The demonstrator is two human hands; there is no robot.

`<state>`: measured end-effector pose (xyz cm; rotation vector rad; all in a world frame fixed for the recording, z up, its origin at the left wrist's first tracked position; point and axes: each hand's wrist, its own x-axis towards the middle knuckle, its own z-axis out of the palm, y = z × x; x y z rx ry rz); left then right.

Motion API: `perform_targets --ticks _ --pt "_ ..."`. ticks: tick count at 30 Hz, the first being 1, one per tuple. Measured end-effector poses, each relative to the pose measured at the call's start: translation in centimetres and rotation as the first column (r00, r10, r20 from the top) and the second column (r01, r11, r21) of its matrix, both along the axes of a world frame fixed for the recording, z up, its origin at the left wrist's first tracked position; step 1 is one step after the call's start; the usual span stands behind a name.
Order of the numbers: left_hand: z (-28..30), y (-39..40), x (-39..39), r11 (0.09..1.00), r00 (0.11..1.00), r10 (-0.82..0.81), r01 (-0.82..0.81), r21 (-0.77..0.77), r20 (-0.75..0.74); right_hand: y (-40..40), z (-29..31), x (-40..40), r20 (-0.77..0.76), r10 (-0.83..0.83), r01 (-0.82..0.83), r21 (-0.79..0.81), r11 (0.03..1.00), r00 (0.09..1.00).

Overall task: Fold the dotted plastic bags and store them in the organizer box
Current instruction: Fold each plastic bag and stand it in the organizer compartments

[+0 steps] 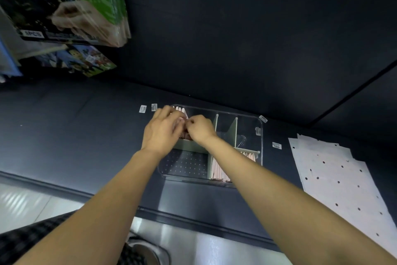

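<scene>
Hands meet over the far-left compartment of the clear box (261, 148), which sits on the dark bench (86, 136). The left hand (161, 130) has its fingers bent down into that compartment, resting on the pink folded bags (181, 110) standing there on edge; whether it grips one I cannot tell, since the picture blurs there. The right hand (200, 128) is curled into a loose fist touching the left one, its fingertips pinched at the same row of bags, though what it holds is hidden.

Green dividers (215, 124) split the box into compartments. A second row of pink folded bags (219, 171) stands in the near compartment, partly behind the right forearm. The near-left compartment shows only the box's dotted floor. The two far-right compartments look bare, apart from a sticker on the wall.

Flat white bags with dark dots (337, 179) lie stacked on the bench to the right of the box, well apart from it. Small white labels (142, 108) lie on the bench around the box. Colourful packages (64, 7) hang at the upper left.
</scene>
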<state>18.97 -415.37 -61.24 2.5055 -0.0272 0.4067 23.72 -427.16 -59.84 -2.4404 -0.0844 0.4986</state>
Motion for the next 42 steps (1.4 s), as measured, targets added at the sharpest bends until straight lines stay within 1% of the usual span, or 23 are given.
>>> perform_targets --ticks 2,4,8,11,14,16,17,19,21,22,23,25,26,28,30,32,36,38,40,42 --pt "-0.3 0.0 -0.1 0.996 0.999 -0.03 0.031 0.08 -0.017 -0.3 -0.1 0.1 -0.029 -0.008 0.01 0.049 0.999 1.0" --pt "-0.4 0.0 -0.1 0.99 0.999 -0.021 0.025 0.137 -0.027 -1.2 0.0 -0.3 -0.001 0.007 -0.006 0.101 0.995 1.0" --pt "0.0 -0.4 0.1 0.97 1.0 0.004 0.001 0.245 -0.021 -6.2 1.0 -2.9 0.184 0.0 -0.038 0.204 0.978 0.983" --pt "1.1 -2.5 0.1 0.959 0.998 -0.065 0.057 0.276 0.022 -13.6 1.4 -5.6 0.275 -0.025 -0.038 0.218 0.975 0.961" --pt "2.3 -6.6 -0.2 0.946 0.968 -0.238 0.212 0.247 0.081 -23.1 1.2 -8.6 0.271 -0.075 0.044 0.117 0.992 0.96" --pt "2.7 -10.2 -1.0 0.918 0.928 -0.359 0.332 0.215 0.1 -29.7 0.6 -11.0 0.224 -0.126 0.126 0.01 0.992 0.967" --pt "2.6 -12.1 -1.8 0.891 0.898 -0.431 0.408 0.201 0.09 -32.8 0.2 -12.3 0.198 -0.145 0.16 -0.061 0.985 0.969" --pt "1.7 -15.9 -3.9 0.796 0.805 -0.592 0.579 0.178 0.026 -37.9 -0.9 -15.1 0.13 -0.158 0.184 -0.22 0.958 0.979" --pt "-0.3 -19.2 -6.3 0.678 0.697 -0.71 0.714 0.174 -0.098 -41.4 -2.3 -17.7 0.029 -0.118 0.121 -0.32 0.94 0.993" --pt "-1.5 -20.4 -7.4 0.63 0.654 -0.738 0.756 0.177 -0.168 -42.6 -3.1 -18.9 -0.017 -0.08 0.069 -0.345 0.936 0.997" --pt "-2.8 -21.3 -8.4 0.601 0.625 -0.741 0.78 0.173 -0.246 -43.5 -4.0 -19.8 -0.051 -0.037 0.015 -0.368 0.93 0.998" --pt "-5.1 -22.2 -10.1 0.587 0.595 -0.705 0.795 0.155 -0.385 -44.6 -5.5 -21.3 -0.072 0.038 -0.065 -0.412 0.909 0.997" --pt "-5.9 -22.3 -10.7 0.584 0.587 -0.687 0.797 0.157 -0.428 -45.0 -6.1 -21.9 -0.053 0.058 -0.075 -0.414 0.907 0.997" --pt "-6.7 -22.5 -11.2 0.585 0.584 -0.664 0.795 0.162 -0.467 -45.3 -7.0 -22.7 0.035 0.056 -0.04 -0.363 0.931 0.998" --pt "-6.8 -22.7 -11.3 0.587 0.584 -0.651 0.792 0.166 -0.486 -45.2 -7.5 -23.3 0.131 0.014 0.023 -0.282 0.959 0.991" --pt "-6.5 -22.9 -11.3 0.591 0.588 -0.629 0.787 0.178 -0.509 -45.0 -7.6 -23.5 0.193 -0.01 0.059 -0.247 0.967 0.981" --pt "-5.6 -23.7 -11.4 0.625 0.601 -0.614 0.766 0.149 -0.511 -43.9 -6.8 -22.7 0.201 0.024 0.034 -0.28 0.959 0.979" --pt "-5.1 -24.6 -11.4 0.627 0.596 -0.647 0.771 0.115 -0.476 -42.4 -6.3 -22.1 0.213 0.069 -0.015 -0.241 0.97 0.975" --pt "-4.4 -25.6 -11.4 0.617 0.58 -0.684 0.784 0.073 -0.442 -40.3 -5.5 -21.5 0.157 0.125 -0.103 -0.141 0.985 0.98" --pt "-3.6 -26.6 -11.6 0.634 0.574 -0.706 0.773 -0.009 -0.415 -38.2 -4.6 -21.0 0.046 0.169 -0.169 -0.004 0.986 0.985"
